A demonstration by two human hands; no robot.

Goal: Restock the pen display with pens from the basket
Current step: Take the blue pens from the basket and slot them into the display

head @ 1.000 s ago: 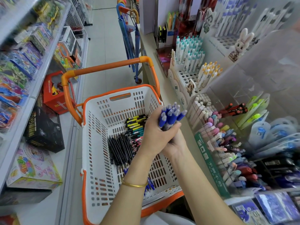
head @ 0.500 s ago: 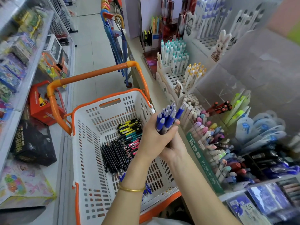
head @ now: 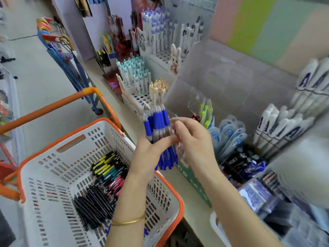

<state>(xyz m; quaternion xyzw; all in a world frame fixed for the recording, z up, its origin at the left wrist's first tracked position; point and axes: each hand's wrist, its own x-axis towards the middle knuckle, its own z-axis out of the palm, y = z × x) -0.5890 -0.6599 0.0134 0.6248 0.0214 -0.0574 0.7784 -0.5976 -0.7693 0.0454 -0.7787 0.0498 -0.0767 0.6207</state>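
Head view showed the pen display on the counter partly stocked. The basket held many black and coloured pens, so most restocking remained. The blue-pen bundle stood upright between basket and display. The left hand had its fingers curled round the bundle's middle. The right hand had its fingers at the bundle's side, too blurred to tell whether they pinched a pen.

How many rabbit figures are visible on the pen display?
1. The white rabbit figure stands at the front of the white pen rack, beyond the yellow-capped pens. More may be hidden.
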